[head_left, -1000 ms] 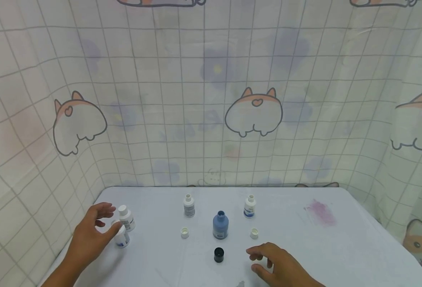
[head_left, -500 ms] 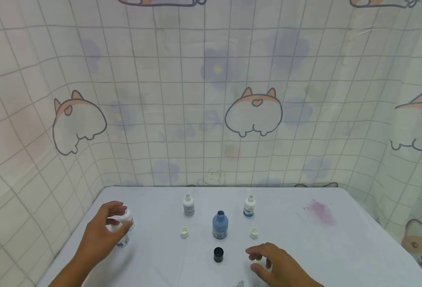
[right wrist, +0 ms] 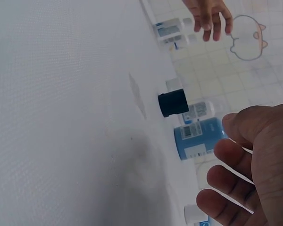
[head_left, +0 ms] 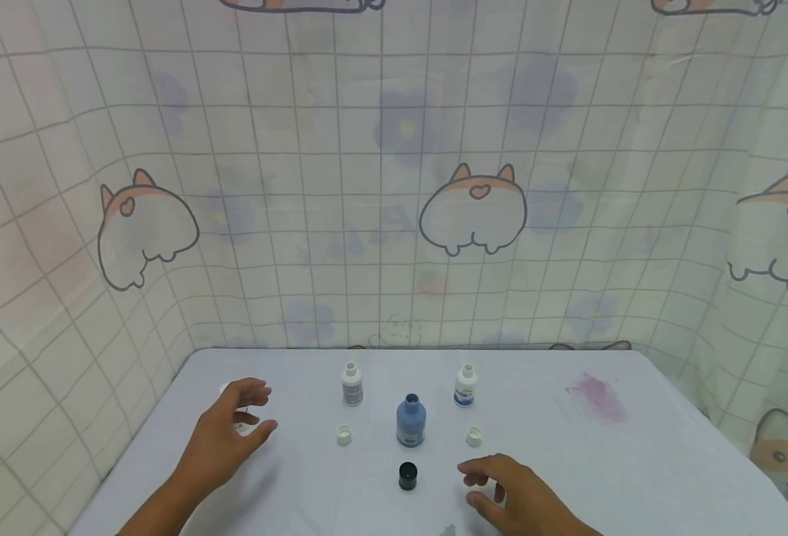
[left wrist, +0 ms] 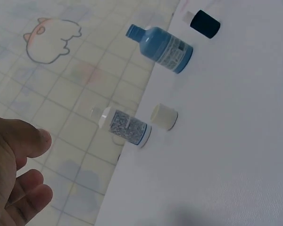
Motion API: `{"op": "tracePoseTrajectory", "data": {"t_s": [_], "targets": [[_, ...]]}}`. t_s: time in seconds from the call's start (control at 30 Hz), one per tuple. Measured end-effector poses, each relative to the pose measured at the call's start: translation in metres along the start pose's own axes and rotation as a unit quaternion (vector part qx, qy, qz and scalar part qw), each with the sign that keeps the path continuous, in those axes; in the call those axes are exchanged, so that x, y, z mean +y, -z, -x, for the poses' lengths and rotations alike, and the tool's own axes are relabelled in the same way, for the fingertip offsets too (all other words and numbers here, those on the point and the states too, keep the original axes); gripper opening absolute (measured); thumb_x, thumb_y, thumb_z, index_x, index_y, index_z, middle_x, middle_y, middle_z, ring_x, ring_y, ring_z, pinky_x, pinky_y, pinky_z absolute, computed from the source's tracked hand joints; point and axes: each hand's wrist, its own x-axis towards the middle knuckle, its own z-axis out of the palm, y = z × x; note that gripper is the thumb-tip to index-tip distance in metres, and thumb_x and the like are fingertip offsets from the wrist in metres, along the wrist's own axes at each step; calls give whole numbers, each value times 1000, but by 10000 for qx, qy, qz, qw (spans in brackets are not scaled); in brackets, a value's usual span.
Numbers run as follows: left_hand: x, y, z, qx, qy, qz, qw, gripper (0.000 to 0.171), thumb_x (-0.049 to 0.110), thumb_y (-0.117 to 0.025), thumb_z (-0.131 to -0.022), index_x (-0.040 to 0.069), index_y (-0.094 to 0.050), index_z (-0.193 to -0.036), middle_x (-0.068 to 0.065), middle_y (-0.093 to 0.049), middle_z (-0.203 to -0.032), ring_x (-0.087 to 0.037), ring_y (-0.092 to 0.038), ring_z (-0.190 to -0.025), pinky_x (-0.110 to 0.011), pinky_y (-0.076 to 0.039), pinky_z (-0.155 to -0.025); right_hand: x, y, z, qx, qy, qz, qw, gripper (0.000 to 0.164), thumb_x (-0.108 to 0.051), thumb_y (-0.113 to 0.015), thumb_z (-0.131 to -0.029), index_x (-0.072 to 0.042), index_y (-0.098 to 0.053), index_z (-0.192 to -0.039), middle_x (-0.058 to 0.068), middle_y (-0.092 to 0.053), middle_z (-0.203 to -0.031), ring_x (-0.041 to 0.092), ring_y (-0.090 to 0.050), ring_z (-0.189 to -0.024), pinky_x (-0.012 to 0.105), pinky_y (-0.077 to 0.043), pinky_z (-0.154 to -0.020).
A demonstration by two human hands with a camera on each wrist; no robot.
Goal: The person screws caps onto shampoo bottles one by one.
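The left hand (head_left: 225,438), fingers apart, hangs near the tabletop's (head_left: 635,476) left edge; it seems to hide white bottles (right wrist: 169,29). The right hand (head_left: 520,491), fingers apart, is near the black cap (head_left: 407,476), far from the back edge.

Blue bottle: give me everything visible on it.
The blue bottle looks like plastic: round shoulders, narrow neck, open mouth with no cap on. A pale printed label with a barcode wraps its lower body; the text is too blurred to read. It stands upright on the table, beyond the black cap. Neither left hand nor right hand touches it.
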Motion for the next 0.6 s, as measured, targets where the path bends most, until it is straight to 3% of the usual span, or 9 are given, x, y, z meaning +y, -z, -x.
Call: {"op": "tracePoseTrajectory", "data": {"t_s": [0.3,0.6], "targets": [[9,-21,-5,-295,40,434,9986,68,-2,-85,-80,13,-51,-136,-5,-65,-130,-20,-67,-111,-32,-58,-85,1,-3,-2,-36,178,-44,9998,40,-32,-75,-95,-20,-64,-131,-10,-67,-108,9,-54,-81,27,-52,-71],[16,-38,-9,-621,71,668,9958,71,-2,-86,-79,13,-51,-139,-5,-65,-133,-23,-66,-116,-26,-56,-88,2,-7,-5,88,529,136,9985,39,-34,-73,-96,-20,-63,-131,-11,-66,-109,7,-57,-87,30,-53,-75]]}}
